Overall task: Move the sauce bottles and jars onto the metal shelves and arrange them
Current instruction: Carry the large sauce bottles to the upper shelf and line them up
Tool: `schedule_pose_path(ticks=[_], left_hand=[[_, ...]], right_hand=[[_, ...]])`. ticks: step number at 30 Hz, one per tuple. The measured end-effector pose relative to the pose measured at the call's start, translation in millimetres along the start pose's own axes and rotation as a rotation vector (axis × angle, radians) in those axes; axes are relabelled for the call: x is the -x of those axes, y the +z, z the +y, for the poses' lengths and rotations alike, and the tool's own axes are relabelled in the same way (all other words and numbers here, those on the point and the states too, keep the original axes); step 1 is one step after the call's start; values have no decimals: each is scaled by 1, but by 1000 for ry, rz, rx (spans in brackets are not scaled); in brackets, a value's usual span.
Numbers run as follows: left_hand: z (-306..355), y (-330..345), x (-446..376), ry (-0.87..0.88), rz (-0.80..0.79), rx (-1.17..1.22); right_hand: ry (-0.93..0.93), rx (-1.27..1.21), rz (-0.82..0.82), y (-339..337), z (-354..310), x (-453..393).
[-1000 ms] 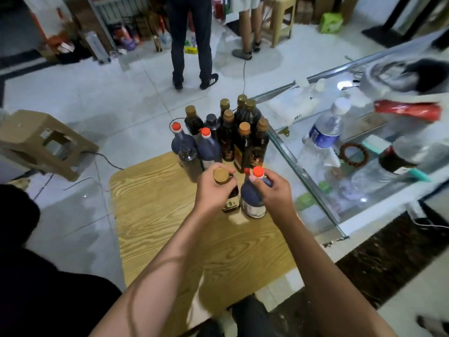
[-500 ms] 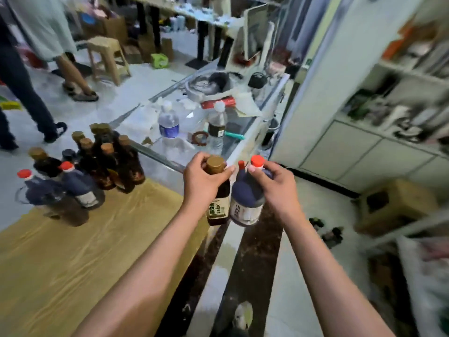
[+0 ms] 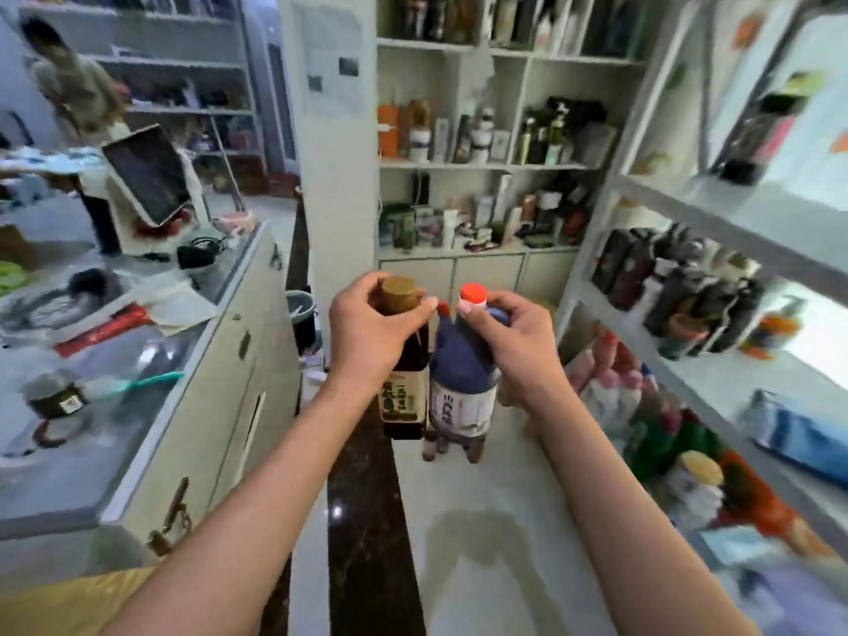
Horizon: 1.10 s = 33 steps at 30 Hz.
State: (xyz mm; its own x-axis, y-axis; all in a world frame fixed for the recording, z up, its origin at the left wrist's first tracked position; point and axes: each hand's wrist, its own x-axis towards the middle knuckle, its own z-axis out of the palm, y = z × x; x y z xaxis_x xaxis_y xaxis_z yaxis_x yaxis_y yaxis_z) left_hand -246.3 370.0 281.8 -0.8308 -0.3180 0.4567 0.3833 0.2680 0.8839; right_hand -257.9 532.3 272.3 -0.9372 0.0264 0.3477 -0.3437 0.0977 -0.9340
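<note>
A: What's each hand carrying?
B: The left hand point(image 3: 367, 332) has its grip wrapped round the neck of a dark sauce bottle point(image 3: 404, 387) with a brown cap. The right hand point(image 3: 514, 342) pinches a blue-black bottle point(image 3: 463, 387) just under its red cap.
A: Where are the two bottles?
B: Upright, side by side and touching, held in the air above the pale floor point(image 3: 482, 543).
A: And the metal shelves point(image 3: 716, 213)?
B: To the right, already stocked with blurred dark bottles. The glass-topped bench point(image 3: 151, 360) is on the left
</note>
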Motion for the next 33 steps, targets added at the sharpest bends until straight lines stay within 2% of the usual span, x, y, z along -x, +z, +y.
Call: schedule_pose_path(ticks=[9,15,24,33], left_hand=[[70,200,-16,266,-136,-106],[100,295,-27,307,-258,-14],[126,396,-53,257,-417,165],[134,500,-134,279,-543,344]], right_hand=[[-46,-21,173,-204,-17,-46],[-71,32,326,-288,-23,-69],[-107,64,536,-366,-24,-111],[-151,149,686,-419,-30,-205]])
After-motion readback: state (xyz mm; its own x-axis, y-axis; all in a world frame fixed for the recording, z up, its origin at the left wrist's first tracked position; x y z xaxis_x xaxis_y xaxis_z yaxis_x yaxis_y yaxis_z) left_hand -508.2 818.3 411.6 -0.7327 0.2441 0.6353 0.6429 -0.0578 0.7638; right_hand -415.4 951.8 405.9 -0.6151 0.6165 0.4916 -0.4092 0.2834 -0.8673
